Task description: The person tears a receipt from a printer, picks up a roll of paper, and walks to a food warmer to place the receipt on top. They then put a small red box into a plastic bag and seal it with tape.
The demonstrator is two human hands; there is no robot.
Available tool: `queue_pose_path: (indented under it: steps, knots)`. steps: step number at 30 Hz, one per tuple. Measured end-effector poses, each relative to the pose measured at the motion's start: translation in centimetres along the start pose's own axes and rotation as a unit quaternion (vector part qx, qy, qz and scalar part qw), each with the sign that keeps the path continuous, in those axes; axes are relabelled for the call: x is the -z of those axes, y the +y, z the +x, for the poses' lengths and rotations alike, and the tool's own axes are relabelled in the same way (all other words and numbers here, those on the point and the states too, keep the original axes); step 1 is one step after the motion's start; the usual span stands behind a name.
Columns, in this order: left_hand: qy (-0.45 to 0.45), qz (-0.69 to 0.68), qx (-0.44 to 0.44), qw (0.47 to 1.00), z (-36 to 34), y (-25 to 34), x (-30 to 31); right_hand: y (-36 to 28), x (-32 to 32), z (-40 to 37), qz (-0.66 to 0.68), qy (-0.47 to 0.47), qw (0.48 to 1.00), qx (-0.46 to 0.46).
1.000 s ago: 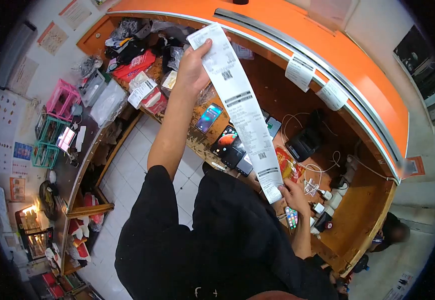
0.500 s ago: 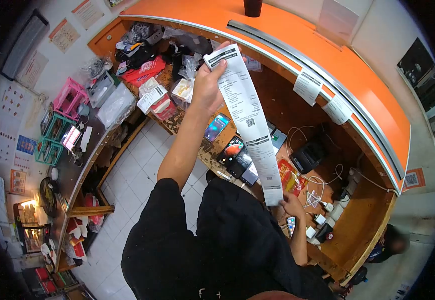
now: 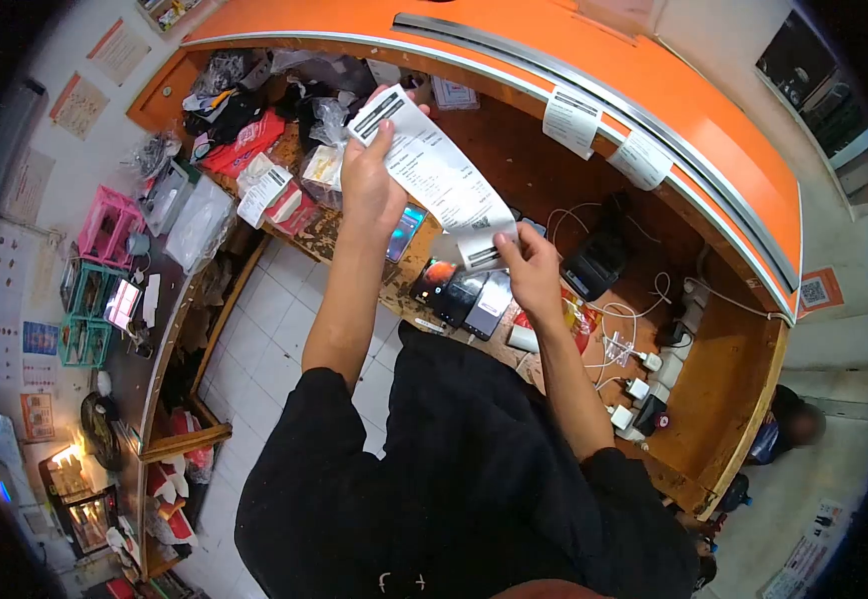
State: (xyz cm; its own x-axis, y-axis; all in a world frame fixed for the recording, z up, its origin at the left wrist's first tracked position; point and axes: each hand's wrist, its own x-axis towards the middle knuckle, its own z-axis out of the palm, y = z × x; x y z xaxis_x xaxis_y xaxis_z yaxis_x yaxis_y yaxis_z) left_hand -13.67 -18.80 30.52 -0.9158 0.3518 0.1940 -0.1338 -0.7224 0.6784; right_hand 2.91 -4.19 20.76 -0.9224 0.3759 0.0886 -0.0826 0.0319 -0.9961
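Note:
A long printed paper receipt point(image 3: 434, 165) hangs between my two hands above the counter. My left hand point(image 3: 372, 185) pinches its upper end, thumb on the printed face. Lower down, my right hand point(image 3: 532, 268) is closed on the other end, where the strip is folded back on itself. Under the paper, several phones lie on the worn wooden counter, among them one with a lit blue screen point(image 3: 406, 230) and another with a pale screen point(image 3: 490, 304). Close to my right hand is a black boxy device point(image 3: 595, 255), perhaps a printer.
Two paper slips point(image 3: 572, 120) hang from the orange ledge. White chargers point(image 3: 623, 414) and cables crowd the power strip point(image 3: 668, 369) at right. A red and yellow packet point(image 3: 581, 321) lies near them. Pink baskets point(image 3: 109, 225) stand on the left-hand counter. A person point(image 3: 788, 424) is at far right.
My right hand has come up from the bottom end of the receipt, folding the strip shorter. The view has shifted, so the surroundings sit a little further left.

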Motion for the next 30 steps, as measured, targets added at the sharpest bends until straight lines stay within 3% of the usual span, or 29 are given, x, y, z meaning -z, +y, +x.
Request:
queue_pose_path:
  steps: [8, 12, 15, 16, 18, 21, 24, 26, 29, 30]
  knots:
    - [0.098, -0.029, 0.001, 0.995, -0.2, 0.0, 5.1, -1.6, -2.0, 0.0, -0.025, 0.080, 0.996, 0.030]
    - [0.086, -0.092, 0.007, 0.992, 1.1, 0.1, 9.2, -1.5, -3.2, 0.3, -0.166, 0.177, 0.955, 0.171]
    - [0.190, -0.125, -0.031, 0.973, 3.3, 4.5, 11.7, -2.0, -1.4, 0.6, -0.172, 0.268, 0.937, 0.143]
    - [0.205, -0.105, -0.052, 0.972, 4.5, 5.3, 13.4, -1.8, -0.6, 0.8, -0.128, 0.225, 0.961, 0.100]
    - [0.171, -0.049, -0.051, 0.983, 5.6, 6.4, 13.5, -3.6, -0.7, 1.6, -0.194, 0.117, 0.972, 0.063]
    - [0.122, -0.058, -0.018, 0.991, 7.0, 7.0, 13.8, -8.5, -5.7, 5.7, -0.240, 0.060, 0.963, 0.110]
    - [0.070, -0.058, 0.015, 0.996, 10.1, 9.0, 14.0, -11.5, -12.4, 12.9, -0.247, -0.043, 0.943, 0.218]
    - [0.045, -0.077, 0.030, 0.996, 12.7, 11.0, 15.0, -13.6, -17.0, 17.5, -0.247, -0.137, 0.949, 0.142]
    - [0.049, -0.024, -0.070, 0.996, 18.1, 15.6, 16.6, -13.5, -21.9, 27.1, -0.292, -0.191, 0.928, 0.131]
    - [0.062, -0.010, -0.075, 0.995, 19.5, 17.7, 17.5, -13.4, -23.6, 30.5, -0.245, -0.156, 0.939, 0.184]
